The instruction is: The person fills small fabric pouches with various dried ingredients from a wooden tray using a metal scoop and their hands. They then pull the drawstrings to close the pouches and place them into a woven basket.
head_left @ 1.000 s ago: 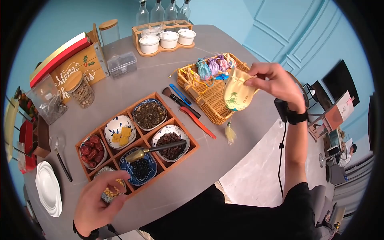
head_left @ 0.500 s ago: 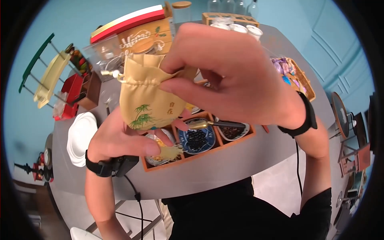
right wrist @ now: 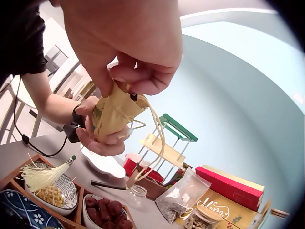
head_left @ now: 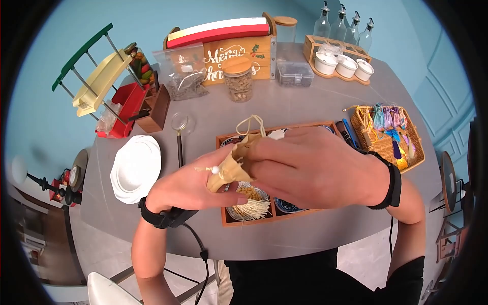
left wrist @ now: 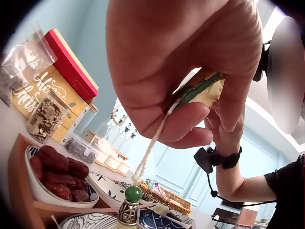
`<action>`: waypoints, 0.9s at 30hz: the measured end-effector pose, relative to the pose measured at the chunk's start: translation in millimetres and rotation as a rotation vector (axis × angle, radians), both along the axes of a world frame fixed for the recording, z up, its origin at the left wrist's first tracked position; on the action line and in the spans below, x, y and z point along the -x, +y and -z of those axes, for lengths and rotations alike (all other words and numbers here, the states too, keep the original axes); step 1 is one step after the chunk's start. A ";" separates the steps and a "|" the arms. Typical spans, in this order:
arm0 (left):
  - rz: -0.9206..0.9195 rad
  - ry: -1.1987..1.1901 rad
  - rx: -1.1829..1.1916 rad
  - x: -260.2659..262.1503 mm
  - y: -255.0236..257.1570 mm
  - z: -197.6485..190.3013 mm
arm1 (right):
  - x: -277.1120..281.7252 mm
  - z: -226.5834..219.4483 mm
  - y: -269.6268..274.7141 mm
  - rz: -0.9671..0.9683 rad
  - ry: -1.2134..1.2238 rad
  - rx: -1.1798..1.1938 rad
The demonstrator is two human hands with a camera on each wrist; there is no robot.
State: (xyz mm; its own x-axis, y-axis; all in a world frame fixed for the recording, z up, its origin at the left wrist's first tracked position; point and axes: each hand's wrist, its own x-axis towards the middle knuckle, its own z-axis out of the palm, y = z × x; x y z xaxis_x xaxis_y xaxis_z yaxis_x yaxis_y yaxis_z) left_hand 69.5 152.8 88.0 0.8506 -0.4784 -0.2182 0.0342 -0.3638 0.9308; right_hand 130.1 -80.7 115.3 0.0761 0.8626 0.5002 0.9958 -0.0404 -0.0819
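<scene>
A yellow drawstring pouch (head_left: 230, 170) is held above the wooden compartment tray (head_left: 223, 217). My left hand (head_left: 190, 185) grips its lower part, fingers curled round it in the left wrist view. At the pouch's mouth, my right hand (head_left: 310, 165) pinches the rim, seen in the right wrist view with the pouch (right wrist: 114, 113) below its fingertips. Its cord loop hangs beside the mouth. A pale tassel (right wrist: 45, 176) with a green bead dangles over the bowl of yellow beans (right wrist: 51, 195). Red dates (left wrist: 59, 174) fill a bowl in the tray.
A white plate (head_left: 135, 168) and a dark-handled spoon (head_left: 179, 147) lie left of the tray. To its right is a wicker basket (head_left: 414, 152) with small pouches. Behind stand a lidded jar (head_left: 238, 84), a plastic box (head_left: 295, 76) and white pots (head_left: 346, 66).
The right hand has brought the pouch from above the basket to the left hand, which now grips it. The pouch is lower and tilted, and the head view has shifted left.
</scene>
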 end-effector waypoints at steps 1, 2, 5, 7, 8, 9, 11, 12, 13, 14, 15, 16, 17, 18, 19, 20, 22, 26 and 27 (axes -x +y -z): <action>0.002 0.007 0.003 -1.2 1.1 3.5 | 1.2 1.7 1.5 0.018 0.025 0.088; 0.053 -0.049 0.089 -3.1 2.4 8.4 | 0.0 3.0 3.4 0.021 0.033 0.091; 0.109 -0.097 0.095 -6.2 5.0 9.5 | -4.7 5.2 11.4 0.005 0.014 0.176; 0.110 -0.087 0.013 -7.1 8.7 12.7 | -5.3 7.5 16.8 0.014 0.069 0.174; 0.091 -0.140 -0.007 -7.9 11.7 19.4 | -5.7 9.0 17.1 0.010 0.075 0.178; 0.073 -0.195 -0.029 -8.3 14.3 23.8 | -6.3 9.0 15.9 -0.002 0.135 0.223; 0.066 -0.212 -0.048 -6.1 17.8 26.1 | -5.1 6.1 15.1 -0.019 0.202 0.270; 0.064 -0.236 -0.071 -5.4 19.8 26.7 | -2.7 1.4 14.7 -0.005 0.270 0.330; 0.063 -0.234 -0.071 -5.5 22.3 29.1 | -1.4 -2.6 14.0 0.010 0.337 0.389; 0.058 -0.240 -0.066 -5.4 25.3 33.1 | -1.4 -5.3 13.7 0.009 0.339 0.391; 0.052 -0.246 -0.060 -4.5 27.9 37.2 | -2.3 -7.1 13.9 0.025 0.411 0.414; 0.046 -0.242 -0.058 -2.6 29.9 39.5 | -4.3 -7.6 14.5 0.039 0.483 0.437; 0.023 -0.190 -0.022 -0.5 32.1 41.2 | -8.4 -7.2 14.8 0.034 0.486 0.438; 0.001 -0.139 0.013 1.5 34.5 42.9 | -14.8 -7.3 14.5 0.103 0.606 0.361; -0.003 -0.135 0.015 3.9 37.2 45.3 | -20.8 -7.4 15.2 0.173 0.726 0.284; -0.035 -0.065 0.038 6.5 40.0 48.2 | -28.7 2.7 18.3 0.190 0.736 0.143; -0.067 0.007 0.061 10.2 42.3 54.3 | -52.5 16.3 24.2 0.276 0.653 0.212; -0.040 0.032 0.083 14.8 43.1 66.4 | -88.3 70.2 33.7 0.238 0.342 0.217; -0.004 0.008 0.064 15.2 43.0 68.8 | -88.1 74.2 37.8 0.288 0.340 0.310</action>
